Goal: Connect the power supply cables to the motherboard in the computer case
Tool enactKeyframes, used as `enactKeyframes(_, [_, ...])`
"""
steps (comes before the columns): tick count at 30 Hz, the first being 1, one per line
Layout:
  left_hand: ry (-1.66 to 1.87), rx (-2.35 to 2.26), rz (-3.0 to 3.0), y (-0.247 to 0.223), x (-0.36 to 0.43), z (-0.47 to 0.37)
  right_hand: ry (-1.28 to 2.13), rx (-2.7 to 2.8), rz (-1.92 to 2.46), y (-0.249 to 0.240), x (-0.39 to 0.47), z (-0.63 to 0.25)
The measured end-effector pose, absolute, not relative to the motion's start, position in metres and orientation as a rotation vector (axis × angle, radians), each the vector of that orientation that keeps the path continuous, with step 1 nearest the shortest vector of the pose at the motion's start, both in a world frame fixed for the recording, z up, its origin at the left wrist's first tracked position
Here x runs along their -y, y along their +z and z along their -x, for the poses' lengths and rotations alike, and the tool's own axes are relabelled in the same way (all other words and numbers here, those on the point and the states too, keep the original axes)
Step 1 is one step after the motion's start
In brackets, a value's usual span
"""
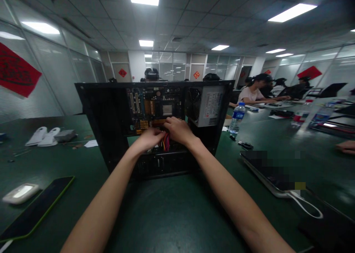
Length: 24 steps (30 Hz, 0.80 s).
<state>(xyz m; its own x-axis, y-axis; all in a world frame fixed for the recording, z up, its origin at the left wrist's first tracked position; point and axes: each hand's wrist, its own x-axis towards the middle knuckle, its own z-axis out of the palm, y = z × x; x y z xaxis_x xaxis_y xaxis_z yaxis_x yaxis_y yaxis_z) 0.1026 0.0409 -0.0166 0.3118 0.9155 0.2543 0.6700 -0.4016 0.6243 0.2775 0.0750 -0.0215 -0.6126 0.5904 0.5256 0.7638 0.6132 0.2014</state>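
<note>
An open black computer case (100, 114) stands upright on the green table. Inside it are a motherboard (155, 104) and, at the upper right, a silver power supply (212, 106). My left hand (151, 137) reaches to the lower part of the motherboard, its fingers bent together beside a bundle of coloured wires (166, 142). From the right, my right hand (179, 130) meets it there, fingers curled just above the same wires. Whatever lies between the fingertips of either hand is too small and hidden to make out.
On the left lie a phone (39, 205), a pale oval device (22, 193) and a grey block (65, 135). A water bottle (237, 118), a black cable piece (246, 145) and a dark device with a white cable (269, 173) are on the right. People sit further back.
</note>
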Motion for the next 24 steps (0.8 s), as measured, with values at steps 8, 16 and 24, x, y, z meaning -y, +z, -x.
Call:
enactKeyframes(8, [0.778, -1.639, -2.052, -0.039, -0.053, -0.102, -0.433, 2.545, 1.199, -0.028, -0.083, -0.276])
enactKeyframes(16, [0.763, -1.780, -2.152, -0.040, -0.055, -0.104, -0.406, 2.510, 1.237, -0.028, -0.082, -0.276])
enactKeyframes(24, [0.734, -1.784, -2.198, -0.043, -0.058, -0.102, -0.402, 2.510, 1.232, -0.032, -0.083, -0.276])
